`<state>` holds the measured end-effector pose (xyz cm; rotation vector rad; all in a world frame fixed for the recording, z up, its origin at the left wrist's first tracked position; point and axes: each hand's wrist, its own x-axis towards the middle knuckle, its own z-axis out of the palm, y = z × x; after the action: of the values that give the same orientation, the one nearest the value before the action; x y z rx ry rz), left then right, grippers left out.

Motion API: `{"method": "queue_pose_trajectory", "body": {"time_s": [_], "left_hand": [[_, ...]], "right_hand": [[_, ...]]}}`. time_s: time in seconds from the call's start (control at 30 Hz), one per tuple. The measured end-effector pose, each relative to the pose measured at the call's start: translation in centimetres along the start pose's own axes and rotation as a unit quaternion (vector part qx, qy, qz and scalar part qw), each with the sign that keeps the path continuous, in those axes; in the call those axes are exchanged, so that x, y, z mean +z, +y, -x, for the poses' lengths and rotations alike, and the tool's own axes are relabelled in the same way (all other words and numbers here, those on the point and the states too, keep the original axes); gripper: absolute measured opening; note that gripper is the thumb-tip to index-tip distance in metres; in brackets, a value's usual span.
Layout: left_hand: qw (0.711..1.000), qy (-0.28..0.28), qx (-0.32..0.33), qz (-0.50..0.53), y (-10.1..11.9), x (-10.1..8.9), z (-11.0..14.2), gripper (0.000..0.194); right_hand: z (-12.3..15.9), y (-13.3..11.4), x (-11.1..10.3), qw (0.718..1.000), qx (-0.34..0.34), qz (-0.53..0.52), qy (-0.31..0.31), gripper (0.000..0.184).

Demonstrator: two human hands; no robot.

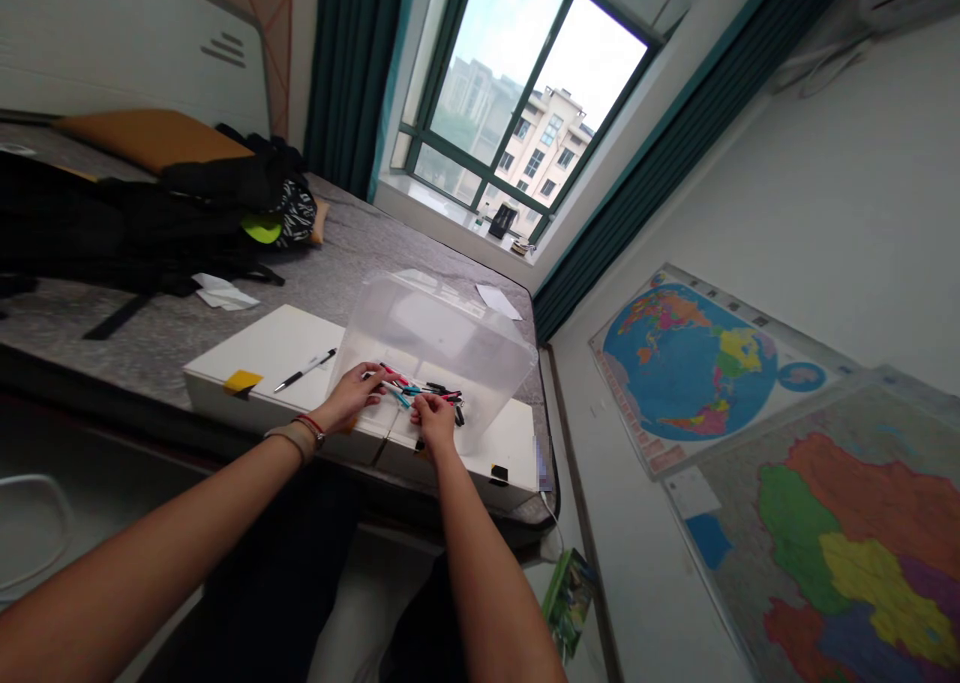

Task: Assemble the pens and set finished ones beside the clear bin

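A clear plastic box (439,333) stands on white boxes, its open side towards me. Several pens (405,388) in black, red, teal and white lie in a loose heap inside it. My left hand (354,395) is at the heap's left side, its fingers closed around what looks like a pen. At the near side of the heap, my right hand (433,421) has thumb and fingers pinched together; what lies between them is too small to make out. A single white and black pen (305,370) lies apart on the white box top (274,338), left of my left hand.
The white boxes rest on a grey mattress (322,253). Black bags (135,213) and a crumpled paper (223,293) lie at the left. A white sheet (499,301) lies behind the plastic box. Wall maps (697,363) hang at the right; a cable (553,515) hangs down nearby.
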<state>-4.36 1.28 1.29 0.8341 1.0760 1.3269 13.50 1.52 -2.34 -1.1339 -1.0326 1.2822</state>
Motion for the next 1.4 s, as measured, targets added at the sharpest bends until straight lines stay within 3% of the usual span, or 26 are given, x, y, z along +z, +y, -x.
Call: {"method": "queue_pose_trajectory", "body": {"time_s": [0.2, 0.4, 0.7, 0.8, 0.93, 1.17, 1.4], "left_hand": [[0.997, -0.070, 0.000, 0.036, -0.5, -0.9, 0.0, 0.046], [0.982, -0.169, 0.006, -0.083, 0.1, -0.9, 0.3, 0.052], [0.978, -0.161, 0.030, -0.127, -0.3, -0.7, 0.1, 0.055], [0.981, -0.150, 0.031, -0.115, -0.3, -0.6, 0.2, 0.051], [0.984, -0.144, 0.034, -0.098, -0.1, 0.0, 0.7, 0.039], [0.952, -0.201, 0.086, -0.215, 0.0, 0.6, 1.2, 0.031], [0.937, -0.128, 0.147, -0.289, -0.8, 0.9, 0.6, 0.024]], "right_hand": [[0.1, -0.3, 0.0, 0.998, 0.008, -0.055, 0.014, 0.024], [0.2, -0.7, 0.2, 0.996, 0.013, -0.081, 0.018, 0.025], [0.3, -0.6, 0.0, 0.998, 0.007, -0.052, 0.023, 0.028], [0.4, -0.7, 0.0, 0.998, 0.006, -0.044, 0.036, 0.028], [0.6, -1.0, 0.0, 0.999, 0.002, -0.036, 0.002, 0.028], [0.7, -1.1, -0.1, 1.000, -0.006, -0.009, -0.012, 0.033], [0.8, -1.1, -0.2, 0.998, -0.007, -0.040, -0.050, 0.038]]}}
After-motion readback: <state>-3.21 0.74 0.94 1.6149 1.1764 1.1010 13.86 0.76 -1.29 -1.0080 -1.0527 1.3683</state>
